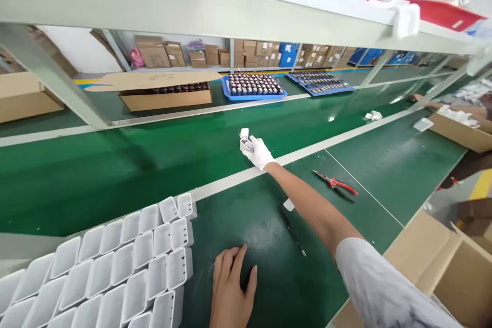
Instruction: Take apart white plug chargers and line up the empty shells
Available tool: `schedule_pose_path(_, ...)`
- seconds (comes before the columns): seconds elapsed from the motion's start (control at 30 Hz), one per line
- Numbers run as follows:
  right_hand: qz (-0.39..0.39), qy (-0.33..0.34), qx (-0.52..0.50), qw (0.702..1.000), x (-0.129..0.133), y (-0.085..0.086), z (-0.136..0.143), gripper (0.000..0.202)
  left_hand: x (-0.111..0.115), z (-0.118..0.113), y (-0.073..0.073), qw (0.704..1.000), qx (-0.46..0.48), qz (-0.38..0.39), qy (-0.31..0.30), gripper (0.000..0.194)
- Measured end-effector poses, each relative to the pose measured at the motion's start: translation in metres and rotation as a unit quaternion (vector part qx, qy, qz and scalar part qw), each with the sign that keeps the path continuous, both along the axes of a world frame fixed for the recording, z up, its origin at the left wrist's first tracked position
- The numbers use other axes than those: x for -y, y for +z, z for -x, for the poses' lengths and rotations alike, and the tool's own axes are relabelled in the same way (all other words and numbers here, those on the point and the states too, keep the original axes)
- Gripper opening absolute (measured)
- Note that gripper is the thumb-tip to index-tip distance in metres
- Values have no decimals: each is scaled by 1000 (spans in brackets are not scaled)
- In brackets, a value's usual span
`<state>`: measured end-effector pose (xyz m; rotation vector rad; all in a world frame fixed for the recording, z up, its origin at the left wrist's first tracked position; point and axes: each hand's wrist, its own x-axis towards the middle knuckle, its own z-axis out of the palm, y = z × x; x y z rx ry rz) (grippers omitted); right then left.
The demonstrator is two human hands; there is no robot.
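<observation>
My right hand (260, 154), in a white glove, reaches over the green belt with its fingers closed on a small white housing (246, 144) that has a raised white flap. My bare left hand (233, 284) lies on the green bench at the bottom middle, fingers spread, holding nothing. To its left stand rows of open white plastic housings (177, 267). Black tweezers (292, 231) and a small white piece (289, 205) lie between my left hand and right forearm. Red-handled pliers (336, 184) rest farther right.
Blue trays (253, 97) of small parts and a cardboard box (169, 100) stand beyond the belt. A shelf beam (230, 7) crosses overhead. White parts (373, 116) sit on the belt at right. Open cartons (457, 130) are at the right, near a co-worker's arm.
</observation>
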<state>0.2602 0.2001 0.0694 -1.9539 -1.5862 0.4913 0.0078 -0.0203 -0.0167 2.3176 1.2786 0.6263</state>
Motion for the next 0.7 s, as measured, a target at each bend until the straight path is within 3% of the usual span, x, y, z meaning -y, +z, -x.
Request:
schedule_pose_path(0.13,-10,-37,9,999,45,16,-53,54,1,0,2,1000,8,1,-4,34)
schedule_pose_path(0.27,46,29,-3,998,120,35,-105,47,2,-2,6,1000,11,-10,-3,32)
schedule_pose_path(0.33,107,78,13,991,155,33,-120,48,3,-4,10,1000,6,-12,-1,32)
schedule_pose_path(0.4,180,130,82,972,180,24,-127,62,6,-5,16,1000,-7,-9,-8,32)
schedule_pose_path(0.47,225,179,170,943,193,12,-127,81,10,0,25,999,-31,-4,-27,32)
schedule_pose_path(0.53,222,222,230,921,195,1,-125,90,17,14,33,996,-67,-17,-55,34)
schedule_pose_path(0.63,196,271,256,907,186,-7,-124,88,28,53,44,985,-132,-84,-70,42)
schedule_pose_path(0.7,179,288,253,906,178,-7,-124,78,35,85,47,975,-177,-128,-36,47)
